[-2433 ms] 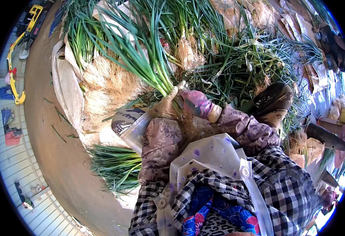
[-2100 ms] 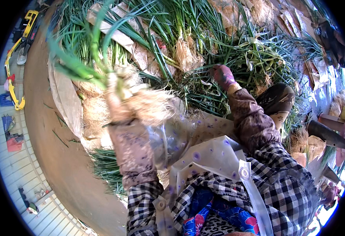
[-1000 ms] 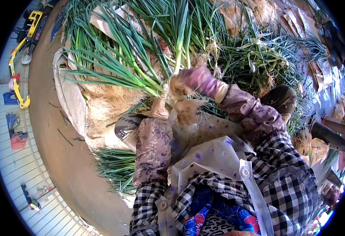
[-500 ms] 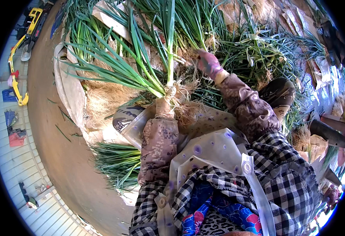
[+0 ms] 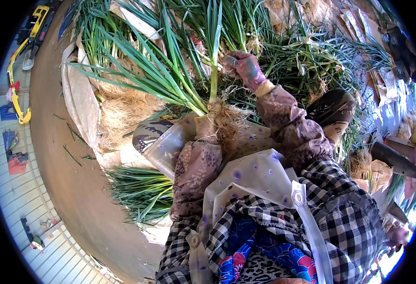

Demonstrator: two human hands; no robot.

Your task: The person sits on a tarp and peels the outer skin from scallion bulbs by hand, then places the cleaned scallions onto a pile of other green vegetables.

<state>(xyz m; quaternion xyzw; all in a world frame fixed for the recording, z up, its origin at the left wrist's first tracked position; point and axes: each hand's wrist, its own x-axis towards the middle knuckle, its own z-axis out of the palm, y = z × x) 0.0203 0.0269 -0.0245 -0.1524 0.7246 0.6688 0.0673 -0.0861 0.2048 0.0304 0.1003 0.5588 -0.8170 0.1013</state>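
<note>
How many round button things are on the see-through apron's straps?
2 that I can see: a round fastener on the right strap, and another fastener lower down on the left strap. Others may be hidden.

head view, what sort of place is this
Probably a produce-handling area, perhaps in a shed: onion-like stalks in bunches, a tangled heap of green leaves, and a brown floor beside pale panelling.

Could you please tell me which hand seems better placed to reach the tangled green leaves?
Probably the right hand: it is beside those leaves, though its grip is unclear; the left hand holds green stalks near their roots.
</note>
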